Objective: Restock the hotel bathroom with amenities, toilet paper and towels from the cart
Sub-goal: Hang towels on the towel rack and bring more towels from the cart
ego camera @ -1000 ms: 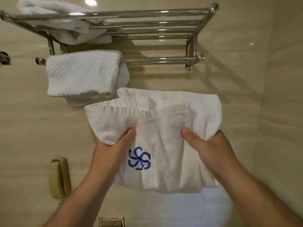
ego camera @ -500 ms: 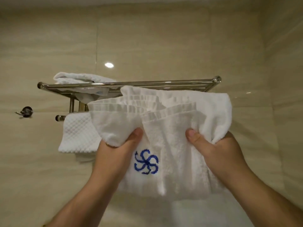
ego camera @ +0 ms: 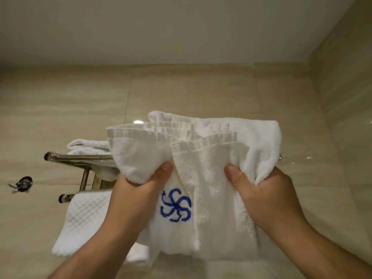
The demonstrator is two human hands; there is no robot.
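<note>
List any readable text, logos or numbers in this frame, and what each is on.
Words, letters, numbers: none readable anywhere.
Only sign: a blue pinwheel emblem, no lettering, stitched on the white towel gripped by the left hand and right hand.
Waffle towel on the chrome rack: no mark visible.

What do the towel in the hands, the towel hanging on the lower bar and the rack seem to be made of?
Held towel: likely white cotton terry; fuzzy looped pile, flat woven border.
Hanging towel: white fabric in a waffle weave; raised diamond grid.
Rack: polished metal, perhaps chrome or stainless steel; mirror-like reflections.
</note>
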